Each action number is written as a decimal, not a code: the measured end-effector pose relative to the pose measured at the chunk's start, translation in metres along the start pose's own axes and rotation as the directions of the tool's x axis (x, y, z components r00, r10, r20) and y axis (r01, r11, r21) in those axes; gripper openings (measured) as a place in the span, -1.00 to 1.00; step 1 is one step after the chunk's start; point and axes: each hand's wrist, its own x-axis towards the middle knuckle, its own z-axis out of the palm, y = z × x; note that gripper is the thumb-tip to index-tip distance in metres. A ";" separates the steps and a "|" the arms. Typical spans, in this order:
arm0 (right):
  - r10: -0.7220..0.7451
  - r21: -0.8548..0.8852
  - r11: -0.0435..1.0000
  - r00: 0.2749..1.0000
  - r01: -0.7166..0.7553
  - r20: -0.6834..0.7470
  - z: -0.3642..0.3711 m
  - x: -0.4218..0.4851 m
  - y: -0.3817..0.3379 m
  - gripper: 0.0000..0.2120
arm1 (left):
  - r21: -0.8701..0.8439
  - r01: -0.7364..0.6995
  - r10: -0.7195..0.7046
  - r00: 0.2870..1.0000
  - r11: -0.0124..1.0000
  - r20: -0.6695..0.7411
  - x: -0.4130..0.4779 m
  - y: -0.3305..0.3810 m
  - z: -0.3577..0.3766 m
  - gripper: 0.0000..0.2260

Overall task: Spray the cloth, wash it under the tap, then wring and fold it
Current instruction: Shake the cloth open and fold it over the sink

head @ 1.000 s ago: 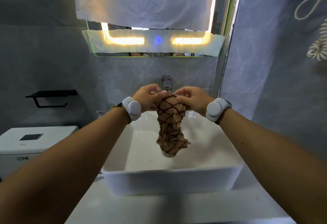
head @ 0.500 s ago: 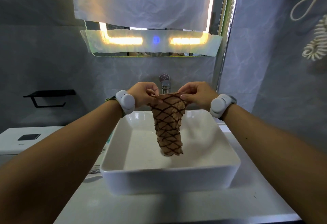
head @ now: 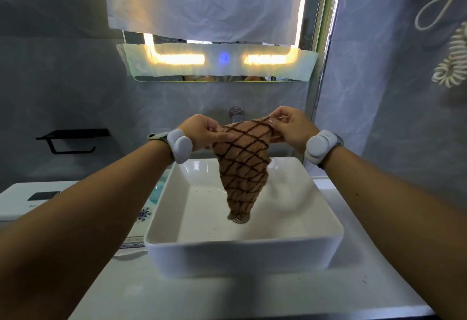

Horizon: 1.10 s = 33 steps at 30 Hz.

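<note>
Change: hands moving apart, cloth top edge spreading wider.
Left hand: grip pinching cloth.
Right hand: grip pinching cloth.
Cloth: hanging over sink.

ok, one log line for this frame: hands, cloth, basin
left hand: pinching cloth top edge | right hand: pinching same edge | cloth: hanging spread over basin, tip near drain | water flow: none visible

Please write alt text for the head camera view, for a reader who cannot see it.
Both hands, left hand and right hand, hold a brown diamond-patterned cloth by its top edge above a white square sink.
</note>
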 end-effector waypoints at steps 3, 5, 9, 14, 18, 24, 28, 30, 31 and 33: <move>-0.017 -0.043 0.999 0.998 0.014 -0.054 -0.001 0.005 0.000 -0.92 | 0.054 0.007 -0.006 0.999 0.998 -0.033 -0.001 0.002 0.001 -0.44; -0.016 -0.084 0.996 0.997 0.009 -0.076 -0.004 0.006 0.000 -0.91 | 0.047 0.004 -0.002 1.000 0.999 -0.028 -0.002 0.002 -0.002 -0.43; -0.045 -0.178 0.984 0.988 0.019 -0.146 -0.012 0.005 0.003 -0.86 | 0.107 -0.006 0.007 1.000 0.994 -0.015 -0.005 0.003 -0.006 -0.52; -0.051 -0.215 0.976 0.980 0.009 -0.193 -0.022 0.001 0.008 -0.91 | 0.215 -0.063 0.059 0.998 0.974 0.026 -0.005 -0.007 -0.015 -0.68; -0.027 -0.162 0.987 0.976 -0.009 -0.218 -0.031 -0.002 0.012 -0.88 | 0.117 -0.065 0.058 0.997 0.991 0.060 -0.005 -0.021 -0.024 -0.82; -0.004 -0.109 0.994 0.976 -0.021 -0.218 -0.036 -0.006 0.013 -0.84 | -0.065 -0.028 0.026 0.999 0.997 -0.027 -0.008 -0.027 -0.032 -0.89; -0.004 -0.113 0.993 0.975 -0.022 -0.222 -0.037 -0.010 0.012 -0.89 | -0.265 0.063 -0.088 0.992 0.962 -0.086 -0.008 -0.026 -0.033 -0.86; 0.010 -0.116 0.993 0.980 -0.034 -0.196 -0.037 -0.010 0.013 -0.88 | -0.404 0.115 -0.173 0.979 0.908 -0.111 -0.008 -0.024 -0.033 -0.88; 0.019 -0.118 0.992 0.980 -0.043 -0.196 -0.037 -0.010 0.013 -0.78 | -0.446 0.130 -0.203 0.972 0.885 -0.119 -0.008 -0.023 -0.033 -0.88; 0.019 -0.133 0.990 0.978 -0.047 -0.206 -0.038 -0.011 0.012 -0.68 | -0.473 0.141 -0.241 0.957 0.870 -0.159 -0.008 -0.022 -0.034 -0.85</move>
